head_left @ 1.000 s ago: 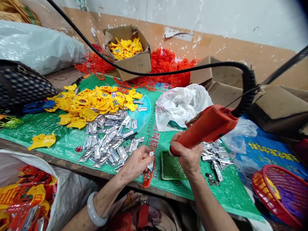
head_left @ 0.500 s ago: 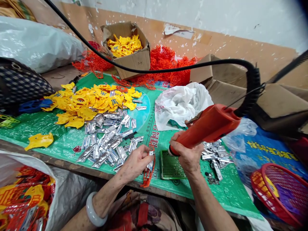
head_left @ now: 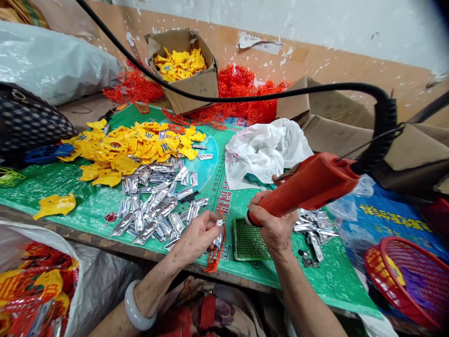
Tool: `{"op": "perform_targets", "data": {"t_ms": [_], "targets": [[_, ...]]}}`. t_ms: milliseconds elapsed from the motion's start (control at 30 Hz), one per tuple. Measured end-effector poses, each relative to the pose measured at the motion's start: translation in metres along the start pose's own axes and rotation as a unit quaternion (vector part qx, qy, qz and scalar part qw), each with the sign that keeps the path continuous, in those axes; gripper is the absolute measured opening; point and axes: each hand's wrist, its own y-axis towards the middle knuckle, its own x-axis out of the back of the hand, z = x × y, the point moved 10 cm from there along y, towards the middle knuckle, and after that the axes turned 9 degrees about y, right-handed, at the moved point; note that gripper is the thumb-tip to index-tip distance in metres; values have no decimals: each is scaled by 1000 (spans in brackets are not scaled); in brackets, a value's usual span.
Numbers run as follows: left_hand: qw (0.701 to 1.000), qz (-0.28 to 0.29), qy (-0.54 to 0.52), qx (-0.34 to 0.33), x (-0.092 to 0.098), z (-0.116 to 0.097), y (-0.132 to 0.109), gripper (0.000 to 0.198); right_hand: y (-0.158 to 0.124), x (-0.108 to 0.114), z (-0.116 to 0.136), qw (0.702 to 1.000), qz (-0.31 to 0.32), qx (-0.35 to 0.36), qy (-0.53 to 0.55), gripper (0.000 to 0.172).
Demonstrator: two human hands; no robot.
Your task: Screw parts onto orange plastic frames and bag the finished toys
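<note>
My right hand [head_left: 275, 224] is wrapped round a red electric screwdriver [head_left: 301, 187], tilted with its cable end up to the right. Its front end points down-left above a green perforated tray [head_left: 250, 241]. With my left hand [head_left: 201, 231] I pinch a silver metal piece [head_left: 219, 230] lying on an orange plastic frame part [head_left: 213, 260] near the table's front edge. The driver's tip is apart from that part. Left of my left hand spreads a heap of shiny metal pieces [head_left: 157, 206]. Behind it lies a pile of yellow plastic parts [head_left: 133, 145].
A black cable [head_left: 217, 99] arches across the table to the driver. Behind stand a cardboard box [head_left: 196, 91] of yellow parts and red plastic frames [head_left: 242, 93]. A white cloth [head_left: 263, 150] lies mid-table; a red basket [head_left: 396, 276] sits at right, an open sack [head_left: 77, 276] at lower left.
The screwdriver's rear end and cable have shifted slightly to the right. My left hand keeps its place on the metal piece and orange part.
</note>
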Motion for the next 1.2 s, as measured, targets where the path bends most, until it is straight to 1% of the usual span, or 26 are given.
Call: {"op": "perform_targets", "data": {"t_ms": [100, 200, 533, 733, 900, 1033, 1200], "targets": [[1000, 4, -4, 0, -1, 0, 0, 20, 2, 1, 4, 1000, -7, 24, 5, 16], [1000, 9, -6, 3, -2, 1, 0, 19, 5, 0, 4, 999, -5, 33, 7, 14], [1000, 4, -12, -1, -2, 3, 0, 18, 4, 2, -7, 1000, -6, 9, -6, 16], [1000, -27, -5, -13, -1, 3, 0, 12, 4, -2, -3, 1000, 0, 19, 4, 15], [999, -34, -14, -10, -1, 5, 1, 18, 5, -6, 4, 999, 5, 32, -7, 16], [999, -32, 6, -12, 0, 7, 2, 16, 4, -6, 3, 1000, 5, 28, -11, 16], [998, -29, 43, -25, 6, -3, 0, 14, 6, -1, -2, 1000, -10, 3, 15, 17]]}}
